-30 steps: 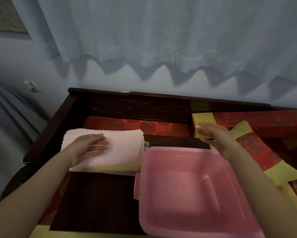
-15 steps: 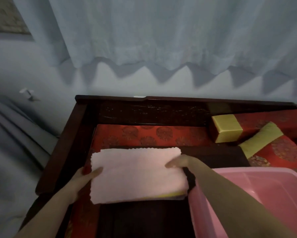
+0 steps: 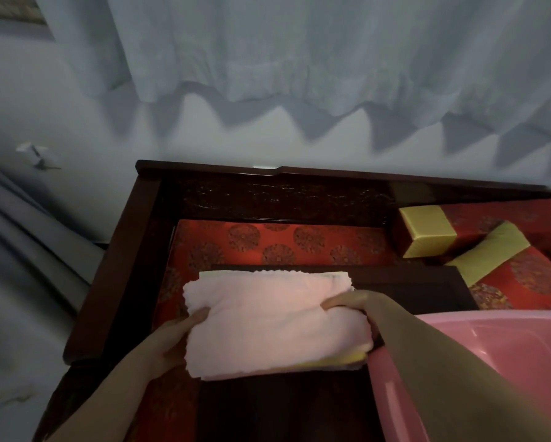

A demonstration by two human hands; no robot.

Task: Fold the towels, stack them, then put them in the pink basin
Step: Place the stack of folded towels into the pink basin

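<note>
A stack of folded towels (image 3: 267, 320), pale pink on top with a yellow one showing at its lower edge, is held just above the dark low table (image 3: 427, 288). My left hand (image 3: 175, 339) grips the stack's left side, thumb on top. My right hand (image 3: 350, 304) grips the right side, fingers curled over the top. The stack bulges where the hands squeeze it. The pink basin (image 3: 503, 339) stands directly to the right of the stack, its inside bare; my right forearm crosses its left rim.
The table sits on a red patterned cushion (image 3: 267, 240) inside a dark wooden bench frame (image 3: 133, 237). Red and yellow bolster pillows (image 3: 427, 234) lie at the back right. A white wall and curtain are behind.
Both hands have closed on the sides of the towel stack and the stack has bunched up and lifted slightly. A second ago the right hand was over by the pillows.
</note>
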